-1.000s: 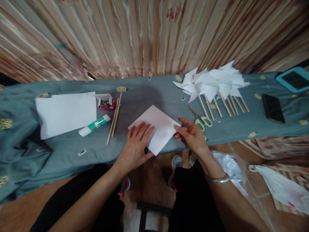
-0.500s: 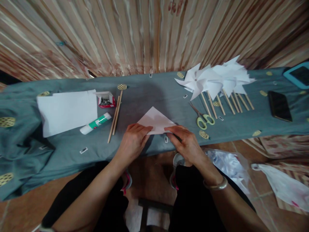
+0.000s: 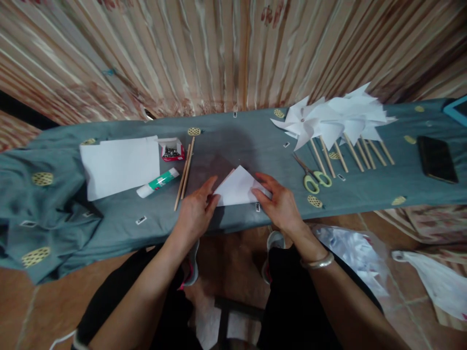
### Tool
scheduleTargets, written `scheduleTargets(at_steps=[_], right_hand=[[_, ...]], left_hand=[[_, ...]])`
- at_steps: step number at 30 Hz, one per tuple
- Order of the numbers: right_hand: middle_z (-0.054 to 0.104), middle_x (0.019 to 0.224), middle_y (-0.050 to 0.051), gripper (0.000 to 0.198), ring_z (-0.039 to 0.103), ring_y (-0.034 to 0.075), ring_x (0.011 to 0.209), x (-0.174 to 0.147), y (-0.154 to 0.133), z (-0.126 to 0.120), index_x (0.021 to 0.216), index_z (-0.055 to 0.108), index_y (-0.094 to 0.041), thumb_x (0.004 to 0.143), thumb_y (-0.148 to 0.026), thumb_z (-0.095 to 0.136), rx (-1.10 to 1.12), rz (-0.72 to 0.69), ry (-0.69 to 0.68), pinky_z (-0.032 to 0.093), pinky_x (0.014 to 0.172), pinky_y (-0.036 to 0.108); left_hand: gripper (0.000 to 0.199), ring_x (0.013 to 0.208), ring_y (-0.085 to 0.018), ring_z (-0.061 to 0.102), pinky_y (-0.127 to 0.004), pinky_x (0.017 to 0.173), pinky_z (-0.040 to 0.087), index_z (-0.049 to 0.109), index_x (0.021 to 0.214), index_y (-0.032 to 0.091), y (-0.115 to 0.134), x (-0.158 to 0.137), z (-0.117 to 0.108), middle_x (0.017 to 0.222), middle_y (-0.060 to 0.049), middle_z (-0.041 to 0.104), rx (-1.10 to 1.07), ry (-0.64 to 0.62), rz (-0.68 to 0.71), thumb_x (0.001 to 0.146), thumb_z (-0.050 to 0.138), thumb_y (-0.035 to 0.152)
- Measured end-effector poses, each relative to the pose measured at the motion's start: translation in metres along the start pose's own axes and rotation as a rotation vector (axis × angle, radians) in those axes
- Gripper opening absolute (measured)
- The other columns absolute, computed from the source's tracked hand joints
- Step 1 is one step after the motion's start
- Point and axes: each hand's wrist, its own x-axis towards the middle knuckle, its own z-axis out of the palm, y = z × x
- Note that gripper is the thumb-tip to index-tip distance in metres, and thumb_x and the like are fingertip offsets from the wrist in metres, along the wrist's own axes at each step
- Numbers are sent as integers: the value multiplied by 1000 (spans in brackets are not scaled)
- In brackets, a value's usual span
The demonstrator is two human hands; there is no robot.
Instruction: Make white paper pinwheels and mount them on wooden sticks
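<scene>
A white sheet of paper [image 3: 239, 188], folded into a triangle with its point away from me, lies near the table's front edge. A second layer shows slightly offset along its left slope. My left hand [image 3: 199, 206] is at the left corner, thumb and fingers pinching the paper there. At the right corner, my right hand [image 3: 277, 199] grips the paper, thumb on top and fingers behind. To the left are two wooden sticks [image 3: 185, 172], a green and white glue stick [image 3: 158, 183] and a red and white box of small metal pieces [image 3: 171, 150].
White paper sheets [image 3: 120, 167] lie at the left. Several white paper pinwheels [image 3: 332, 119] on wooden sticks are piled at the back right, with green-handled scissors [image 3: 312, 177] before them. A black phone [image 3: 437, 159] sits farther right. Plastic bags [image 3: 355, 253] lie on the floor.
Both hands have shifted from the middle of the folded edge out to the paper's corners. A second layer now shows at the left slope. The view has moved slightly.
</scene>
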Motion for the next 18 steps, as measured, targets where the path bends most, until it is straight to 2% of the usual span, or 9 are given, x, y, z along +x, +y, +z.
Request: scheduleTargets(at_steps=[3,7,10,13,18], right_hand=[[77,110,9,47,73,29,100,-2,1,0,131,62,-20,88,-38,60,-30,-32,7,57,89,41],[76,115,9,41,73,28,100,-4,5,0,124,67,-21,89,-40,59,-20,-63,9,57,88,40],[76,115,8,37,72,27,102,-3,7,0,118,70,-21,91,-42,56,4,-72,8,56,91,40],[77,113,8,36,73,26,100,-2,7,1,117,71,-20,91,-41,56,-5,-74,15,57,90,39],[78,106,9,36,74,26,91,0,5,4,118,70,-19,89,-38,58,-83,-72,44,58,84,38]], left_hand=[[48,85,-21,71,-32,81,55,56,137,14,-5,-2,-3,99,-8,76,-96,-24,-38,94,50,33],[31,88,-21,68,-32,83,53,74,103,16,-11,-4,-1,95,-8,76,-228,-12,21,92,51,33],[29,83,-20,65,-31,79,51,76,86,17,-13,-6,0,82,-7,73,-267,-31,60,92,51,30],[26,83,-21,63,-32,78,50,77,86,17,-15,-8,-1,78,-7,71,-248,-49,66,92,53,27],[27,78,-19,64,-32,77,53,74,110,16,-19,-10,-2,87,-7,70,-226,-29,-3,90,58,27]])
